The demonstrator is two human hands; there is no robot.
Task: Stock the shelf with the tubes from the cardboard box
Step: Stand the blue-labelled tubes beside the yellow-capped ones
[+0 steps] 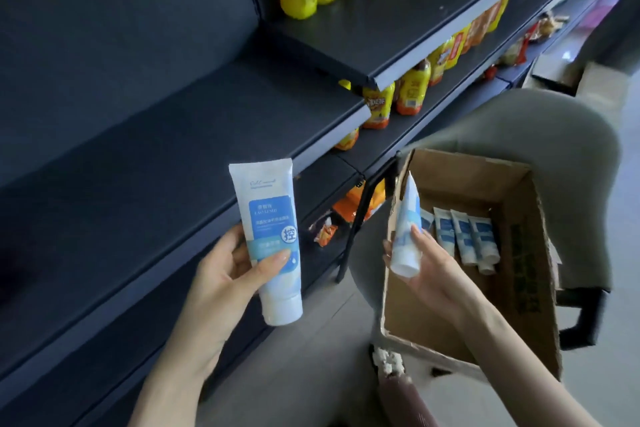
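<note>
Head-worn camera looks down, close over the shelf (166, 163) and cardboard box (528, 274).

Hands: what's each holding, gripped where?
Left hand grips one tube round its lower body, above the cap; right hand holds a second tube near its cap end.
</note>
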